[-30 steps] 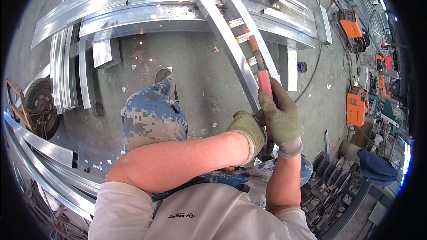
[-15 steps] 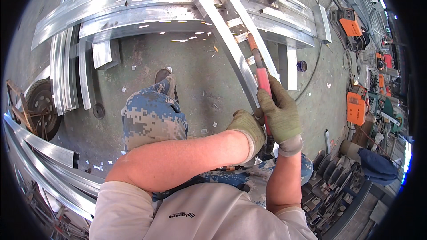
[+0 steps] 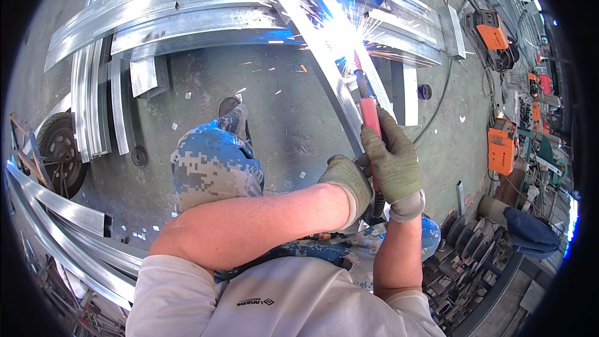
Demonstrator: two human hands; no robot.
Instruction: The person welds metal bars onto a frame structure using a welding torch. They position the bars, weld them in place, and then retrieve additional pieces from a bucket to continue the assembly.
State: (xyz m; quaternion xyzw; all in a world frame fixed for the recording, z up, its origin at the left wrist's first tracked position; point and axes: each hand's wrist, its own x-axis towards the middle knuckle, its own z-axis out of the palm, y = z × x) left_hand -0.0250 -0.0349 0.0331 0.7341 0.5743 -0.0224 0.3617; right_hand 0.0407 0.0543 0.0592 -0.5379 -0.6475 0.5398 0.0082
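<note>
A red-handled welding torch point(image 3: 369, 115) is held in my gloved right hand point(image 3: 394, 156), its fingers wrapped round the handle. My gloved left hand point(image 3: 347, 181) is closed beside the torch's lower end, against the right hand; whether it grips the torch or its cable is partly hidden. The torch tip points up at a joint between two parallel metal rails of a frame point(image 3: 331, 78). A bright white-blue arc burns there and sparks fly outward, so the joint itself is washed out. The frame slants across long galvanized steel beams point(image 3: 206, 22).
Orange welding machines point(image 3: 493, 30) stand at the right, with cables on the floor. A blue can point(image 3: 423, 92) sits right of the frame. Steel profiles point(image 3: 90, 100) and a wheel point(image 3: 62, 153) lie at the left. Scrap metal pieces point(image 3: 474, 237) lie at lower right.
A bright arc with blue light and a burst of sparks now shows at the torch tip, where only loose sparks flew before. Both hands have hardly moved.
</note>
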